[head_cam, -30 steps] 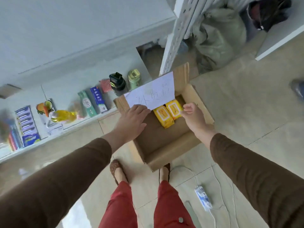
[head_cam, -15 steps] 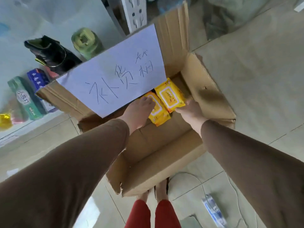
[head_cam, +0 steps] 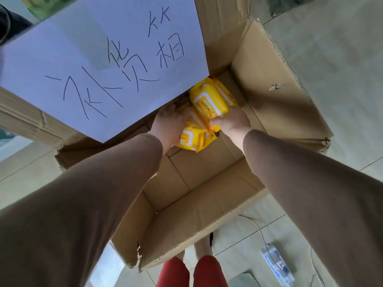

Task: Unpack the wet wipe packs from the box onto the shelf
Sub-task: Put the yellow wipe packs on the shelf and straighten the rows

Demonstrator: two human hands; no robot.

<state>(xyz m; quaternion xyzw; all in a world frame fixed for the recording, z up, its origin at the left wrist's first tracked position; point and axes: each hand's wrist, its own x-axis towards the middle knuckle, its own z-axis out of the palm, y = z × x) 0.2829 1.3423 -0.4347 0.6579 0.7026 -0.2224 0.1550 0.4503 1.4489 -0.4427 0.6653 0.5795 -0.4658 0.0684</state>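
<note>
An open cardboard box (head_cam: 275,100) stands on the tiled floor below me. Two yellow wet wipe packs lie on its bottom. My right hand (head_cam: 234,121) grips the near end of the far yellow pack (head_cam: 209,100), which is tilted up. My left hand (head_cam: 170,125) lies over the near yellow pack (head_cam: 192,139) with its fingers curled around its left side. A white paper sheet (head_cam: 99,59) with handwritten characters is stuck on the box's left flap and hides part of the box's inside. The shelf is almost out of view at the far left.
A black item (head_cam: 10,25) and a green item (head_cam: 43,7) show at the top left edge behind the flap. A white power strip (head_cam: 277,264) with its cable lies on the floor at the lower right. My feet and red trousers (head_cam: 192,272) are just before the box.
My head has come much closer to the box. Both hands have reached deeper inside and closed on the two yellow packs; the far pack is now tipped up.
</note>
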